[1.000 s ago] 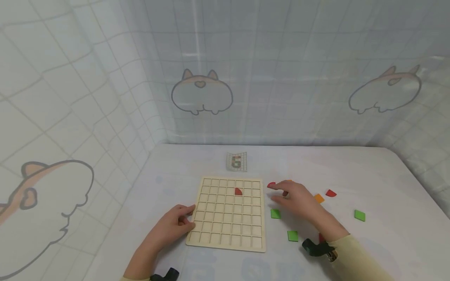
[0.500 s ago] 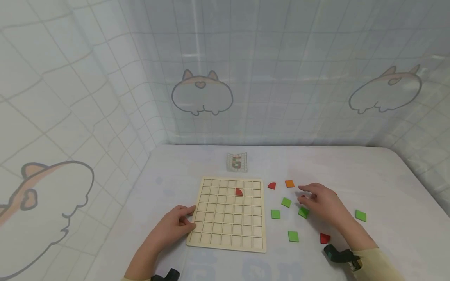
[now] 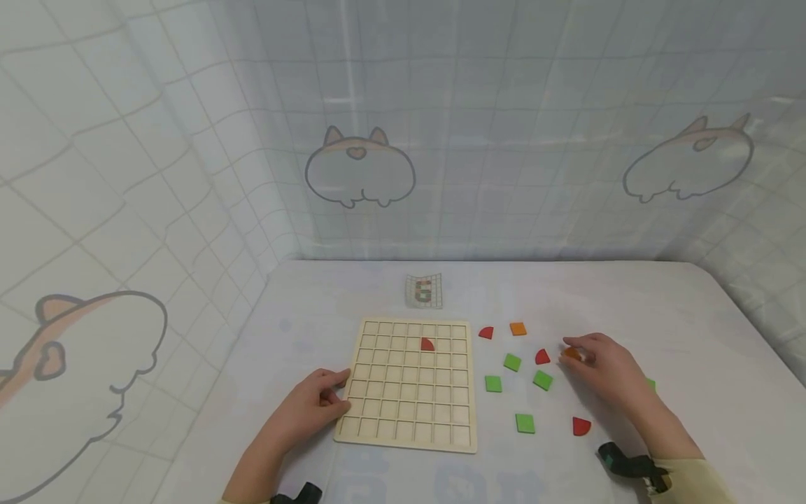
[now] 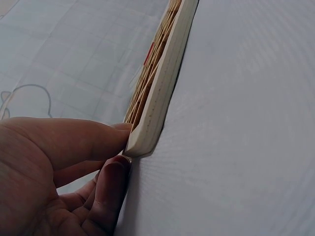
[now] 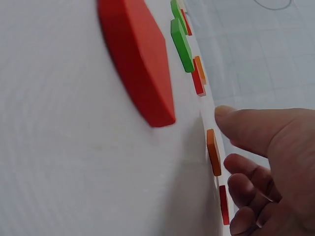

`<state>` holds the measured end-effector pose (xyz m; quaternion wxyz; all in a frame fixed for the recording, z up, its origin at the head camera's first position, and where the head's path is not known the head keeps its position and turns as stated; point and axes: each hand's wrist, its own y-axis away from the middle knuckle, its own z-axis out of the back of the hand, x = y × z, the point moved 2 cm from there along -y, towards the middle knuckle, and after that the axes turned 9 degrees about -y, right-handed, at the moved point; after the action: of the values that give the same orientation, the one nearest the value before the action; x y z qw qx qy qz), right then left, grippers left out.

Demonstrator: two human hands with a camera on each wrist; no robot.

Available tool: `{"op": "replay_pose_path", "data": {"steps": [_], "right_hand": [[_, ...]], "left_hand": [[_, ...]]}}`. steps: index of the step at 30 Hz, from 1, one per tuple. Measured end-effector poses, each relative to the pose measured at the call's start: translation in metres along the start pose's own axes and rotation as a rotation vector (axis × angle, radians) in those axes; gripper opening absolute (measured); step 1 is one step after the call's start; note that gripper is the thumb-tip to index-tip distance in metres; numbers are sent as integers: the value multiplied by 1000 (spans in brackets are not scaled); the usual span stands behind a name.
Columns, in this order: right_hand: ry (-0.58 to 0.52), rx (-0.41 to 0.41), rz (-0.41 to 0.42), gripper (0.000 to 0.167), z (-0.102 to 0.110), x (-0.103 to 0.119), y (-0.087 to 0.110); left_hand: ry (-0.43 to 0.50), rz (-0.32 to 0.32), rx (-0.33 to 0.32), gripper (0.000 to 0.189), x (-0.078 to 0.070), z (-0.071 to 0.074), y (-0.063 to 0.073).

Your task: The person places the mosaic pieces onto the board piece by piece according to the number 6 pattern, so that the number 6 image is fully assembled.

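A pale wooden grid board [image 3: 403,392] lies on the table, with a red quarter-round piece [image 3: 427,344] in one upper cell. My left hand [image 3: 311,402] holds its left edge between thumb and fingers; the left wrist view shows the thumb [image 4: 74,140] at the board's corner. Over an orange square tile [image 3: 570,354] hovers my right hand [image 3: 607,367]. In the right wrist view that orange tile [image 5: 213,152] lies flat, thumb and fingers spread around it with a gap. Another red piece [image 5: 224,204] lies beneath the fingers there, hidden in the head view.
Right of the board are several green square tiles [image 3: 494,383], red quarter-round pieces [image 3: 581,425] and one more orange tile [image 3: 518,329]. A small printed grid card [image 3: 424,290] lies behind the board. A patterned curtain [image 3: 504,175] surrounds the table.
My right hand has moved rightward from near the board, past the scattered tiles, to the orange tile, uncovering a red piece and green tiles. The left hand has stayed at the board.
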<state>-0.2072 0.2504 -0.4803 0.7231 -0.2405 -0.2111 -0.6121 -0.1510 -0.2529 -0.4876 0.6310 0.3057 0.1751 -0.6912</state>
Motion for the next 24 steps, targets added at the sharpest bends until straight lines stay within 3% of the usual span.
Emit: {"op": "replay_pose_path", "data": {"steps": [12,24], "right_hand": [[32,34,-5,31,-1,-5,1],[34,51,-26,35,4,-8,3]], "left_hand": [[-5,-3,0,59,-1,0,0],[-8,6,4,59,0,0,1]]}}
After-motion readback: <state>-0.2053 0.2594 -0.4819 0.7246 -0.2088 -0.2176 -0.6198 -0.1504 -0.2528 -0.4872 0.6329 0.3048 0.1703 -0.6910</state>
